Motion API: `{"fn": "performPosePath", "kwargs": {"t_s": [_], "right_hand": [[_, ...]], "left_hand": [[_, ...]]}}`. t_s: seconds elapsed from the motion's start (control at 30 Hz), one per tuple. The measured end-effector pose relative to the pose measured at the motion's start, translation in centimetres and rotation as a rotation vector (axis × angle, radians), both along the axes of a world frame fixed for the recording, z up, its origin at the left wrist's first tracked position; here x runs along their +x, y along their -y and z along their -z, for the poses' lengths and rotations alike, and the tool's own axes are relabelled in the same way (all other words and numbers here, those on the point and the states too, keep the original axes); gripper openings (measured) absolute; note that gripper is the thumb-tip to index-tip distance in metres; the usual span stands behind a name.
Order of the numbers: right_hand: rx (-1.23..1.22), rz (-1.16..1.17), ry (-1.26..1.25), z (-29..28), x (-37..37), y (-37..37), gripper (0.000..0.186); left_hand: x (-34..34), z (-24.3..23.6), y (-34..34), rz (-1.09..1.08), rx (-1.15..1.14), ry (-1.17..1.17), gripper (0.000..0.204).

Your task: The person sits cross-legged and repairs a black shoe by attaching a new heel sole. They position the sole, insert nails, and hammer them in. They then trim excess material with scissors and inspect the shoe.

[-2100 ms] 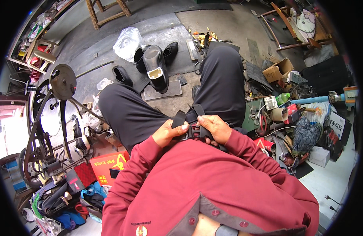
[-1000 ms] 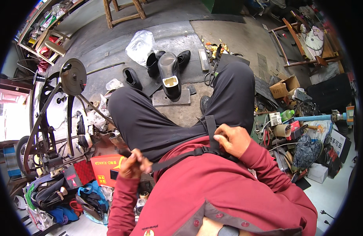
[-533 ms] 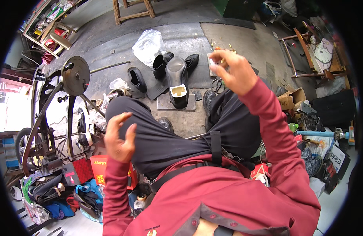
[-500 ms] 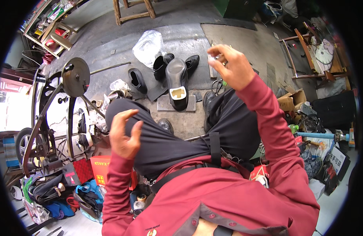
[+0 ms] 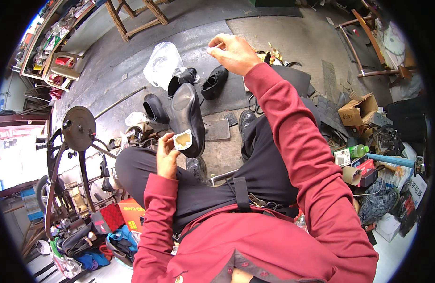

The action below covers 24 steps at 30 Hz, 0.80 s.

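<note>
A black shoe is turned sole up in front of me, its heel end nearest my lap. The heel area shows a pale, cream-coloured patch with a white rim. At that heel my left hand grips the shoe, thumb and fingers about its left edge. Farther forward and to the right, above the floor, my right hand has its fingertips pinched together. Whatever they may hold is too small to make out. Other black shoes, one at the left and one at the right, lie beyond.
A flat grey block lies on the floor just right of the held shoe. A clear plastic bag is behind the shoes. At the left stands a black machine with a round wheel. Scissors and a cardboard box are at the right.
My left hand has come forward from over my thigh and taken hold of the shoe's heel. The shoe has shifted left off the grey block, toward me. My right hand's fingers have drawn together.
</note>
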State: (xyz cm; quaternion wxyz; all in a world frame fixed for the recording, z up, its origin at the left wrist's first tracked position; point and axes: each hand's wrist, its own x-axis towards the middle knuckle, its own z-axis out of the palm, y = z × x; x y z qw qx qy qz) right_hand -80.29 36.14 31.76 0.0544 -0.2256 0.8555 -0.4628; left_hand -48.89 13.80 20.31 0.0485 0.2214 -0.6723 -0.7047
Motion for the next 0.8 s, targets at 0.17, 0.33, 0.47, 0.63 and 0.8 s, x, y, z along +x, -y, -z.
{"fn": "performPosePath", "kwargs": {"t_s": [0.17, 0.33, 0.47, 0.63, 0.8], "right_hand": [[0.045, -0.073, -0.02, -0.7, 1.4, -0.9, 0.037], [0.169, -0.029, 0.048, 0.4, 1.0, -2.6, 0.033], [0.297, -0.023, 0.099, 4.2, 0.7, -1.8, 0.029], [0.203, 0.129, 0.284, 14.0, 3.8, -1.2, 0.026], [0.412, 0.192, 0.533, 25.0, 9.5, -2.3, 0.028]], "left_hand": [[-1.0, 4.6, -1.4, 0.254, -0.481, -0.047, 0.035], [-0.4, 6.9, -3.1, 0.08, -0.248, 0.001, 0.055], [-1.2, 8.8, -2.5, 0.313, -0.646, -0.052, 0.058], [-4.1, 13.5, -2.7, 0.268, -0.644, 0.013, 0.049], [-4.9, 18.3, -3.7, 0.061, -0.621, 0.048, 0.015]]}}
